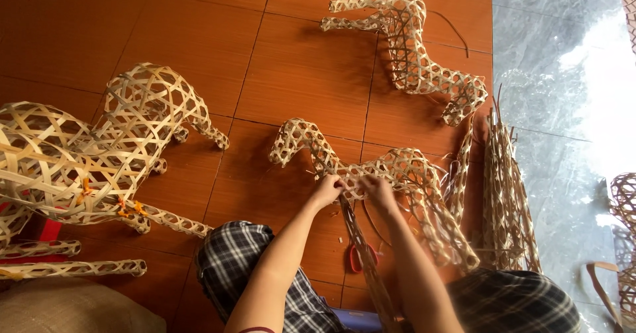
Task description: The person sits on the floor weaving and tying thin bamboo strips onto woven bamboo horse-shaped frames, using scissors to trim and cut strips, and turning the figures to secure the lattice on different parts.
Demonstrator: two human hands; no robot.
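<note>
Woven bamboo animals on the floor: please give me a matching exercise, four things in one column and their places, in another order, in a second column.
Things:
1. finished woven animal
2. woven animal being worked on
3. red-handled scissors
4. large woven animal

Places:
a. far left
b. under the left hand and the right hand
c. top, beside the grey slab
d. between the person's knees

Pairs: 1-c, 2-b, 3-d, 4-a
</note>
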